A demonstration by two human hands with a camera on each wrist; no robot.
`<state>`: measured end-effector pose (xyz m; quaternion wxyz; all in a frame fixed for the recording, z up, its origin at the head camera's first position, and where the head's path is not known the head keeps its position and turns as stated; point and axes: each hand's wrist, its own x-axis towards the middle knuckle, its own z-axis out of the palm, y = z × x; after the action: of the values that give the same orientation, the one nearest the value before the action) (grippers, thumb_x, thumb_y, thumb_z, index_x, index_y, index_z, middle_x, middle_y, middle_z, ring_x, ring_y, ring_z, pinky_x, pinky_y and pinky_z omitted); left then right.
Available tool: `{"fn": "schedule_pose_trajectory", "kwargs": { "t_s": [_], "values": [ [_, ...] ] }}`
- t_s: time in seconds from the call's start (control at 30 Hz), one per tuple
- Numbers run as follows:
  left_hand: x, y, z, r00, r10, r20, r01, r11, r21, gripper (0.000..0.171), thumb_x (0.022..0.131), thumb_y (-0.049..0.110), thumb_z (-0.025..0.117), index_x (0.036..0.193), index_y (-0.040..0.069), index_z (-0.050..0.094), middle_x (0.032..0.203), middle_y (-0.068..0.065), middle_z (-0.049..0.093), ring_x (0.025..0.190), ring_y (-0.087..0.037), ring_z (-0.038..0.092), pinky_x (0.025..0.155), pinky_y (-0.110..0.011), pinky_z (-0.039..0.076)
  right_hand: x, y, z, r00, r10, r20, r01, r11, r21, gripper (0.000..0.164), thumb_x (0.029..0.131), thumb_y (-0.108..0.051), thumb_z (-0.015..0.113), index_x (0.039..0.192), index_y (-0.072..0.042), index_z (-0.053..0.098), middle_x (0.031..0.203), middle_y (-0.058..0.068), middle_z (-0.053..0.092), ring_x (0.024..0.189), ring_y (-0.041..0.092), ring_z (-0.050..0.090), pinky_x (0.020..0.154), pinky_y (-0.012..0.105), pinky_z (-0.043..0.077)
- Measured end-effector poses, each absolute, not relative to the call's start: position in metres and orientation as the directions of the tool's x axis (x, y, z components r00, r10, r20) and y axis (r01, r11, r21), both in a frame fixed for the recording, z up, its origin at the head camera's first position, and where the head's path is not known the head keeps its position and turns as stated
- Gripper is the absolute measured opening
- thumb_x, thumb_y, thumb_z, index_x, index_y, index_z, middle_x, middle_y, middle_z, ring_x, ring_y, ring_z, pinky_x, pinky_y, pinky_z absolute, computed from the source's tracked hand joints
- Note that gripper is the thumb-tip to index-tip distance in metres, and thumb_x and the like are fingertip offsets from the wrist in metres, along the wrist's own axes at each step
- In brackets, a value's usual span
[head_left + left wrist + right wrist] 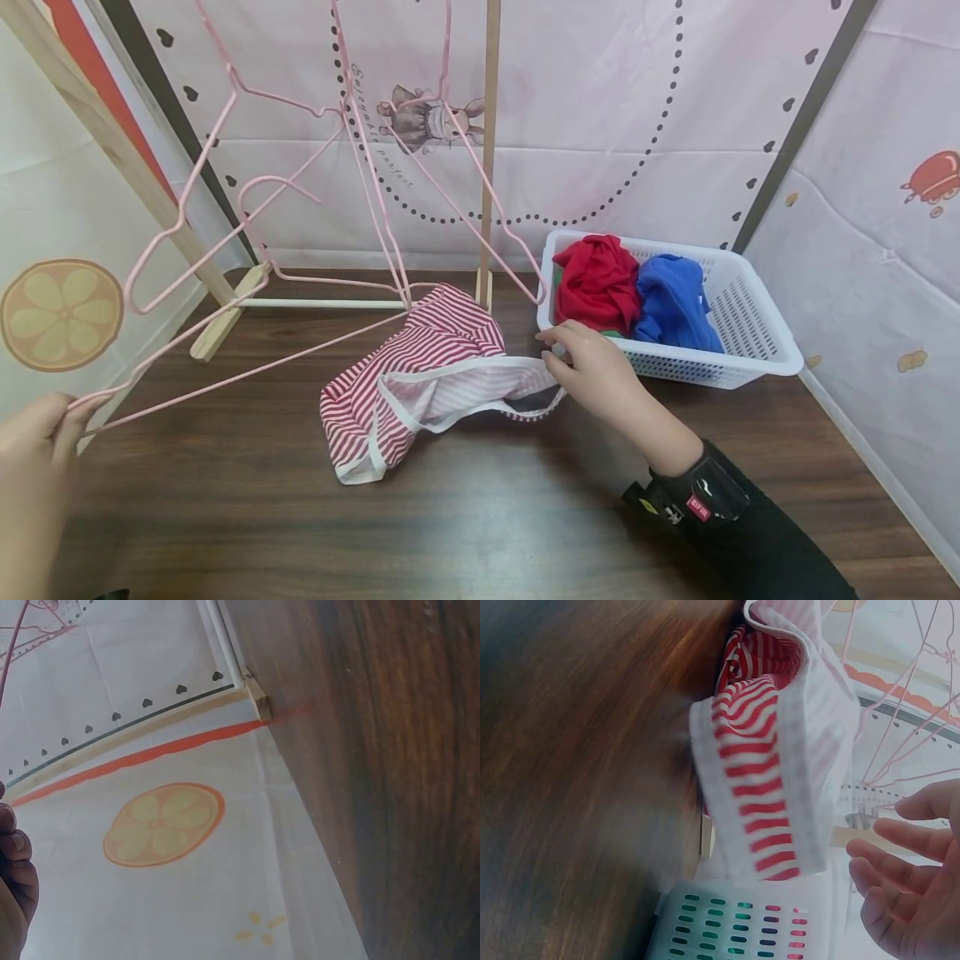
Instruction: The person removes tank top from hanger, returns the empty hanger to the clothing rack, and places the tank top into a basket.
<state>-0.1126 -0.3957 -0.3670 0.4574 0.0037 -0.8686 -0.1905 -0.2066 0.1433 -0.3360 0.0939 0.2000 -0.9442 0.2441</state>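
Observation:
A pink clothes hanger (pixel 225 381) is gripped at one end by my left hand (pixel 41 467), seen also at the edge of the left wrist view. The hanger's other end reaches a red-and-white striped sleeveless top (pixel 450 342), and whether it lies inside the top is hidden. White trim edges the top, which lies crumpled on the table. Beside the top's right-hand strap, my right hand (pixel 600 375) has loosely bent fingers. The right wrist view shows those fingers (pixel 900 840) spread and apart from the cloth, with nothing between them.
A white basket (pixel 750 333) at the right holds red cloth (pixel 597 283) and blue cloth (pixel 675 302), with some green beneath. Several pink hangers (pixel 480 162) hang at the back, near a wooden post (pixel 489 150). Printed cloth walls (pixel 585 75) enclose the table.

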Motion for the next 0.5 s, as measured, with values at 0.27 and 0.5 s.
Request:
{"fn": "schedule_pose_trajectory", "kwargs": {
  "t_s": [0.27, 0.5],
  "values": [
    [-0.1135, -0.3984, -0.3672, -0.607, -0.221, 0.763, 0.087, 0.936, 0.341, 0.044, 0.099, 0.025, 0.055, 0.069, -0.006, 0.05, 0.052, -0.003, 0.045, 0.053, 0.013, 0.017, 0.044, -0.023, 0.018, -0.2055, 0.1422, -0.3357, -0.898, -0.339, 0.28, -0.433, 0.796, -0.424, 0.029, 0.092, -0.023, 0.066, 0.118, -0.011, 0.068, 0.103, 0.005, 0.066, 0.082, 0.021, 0.059, 0.073, 0.037, 0.051],
    [-0.1157, -0.4045, -0.37, -0.621, -0.234, 0.748, 0.069, 0.934, 0.35, 0.041, 0.099, 0.02, 0.056, 0.067, -0.005, 0.049, 0.053, -0.016, 0.045, 0.051, 0.013, 0.017, 0.043, -0.024, 0.018, -0.2059, 0.1413, -0.3368, -0.893, -0.343, 0.29, -0.441, 0.79, -0.426, 0.027, 0.092, -0.023, 0.066, 0.116, -0.012, 0.069, 0.098, 0.001, 0.065, 0.081, 0.022, 0.06, 0.072, 0.036, 0.05]
  ]
}}
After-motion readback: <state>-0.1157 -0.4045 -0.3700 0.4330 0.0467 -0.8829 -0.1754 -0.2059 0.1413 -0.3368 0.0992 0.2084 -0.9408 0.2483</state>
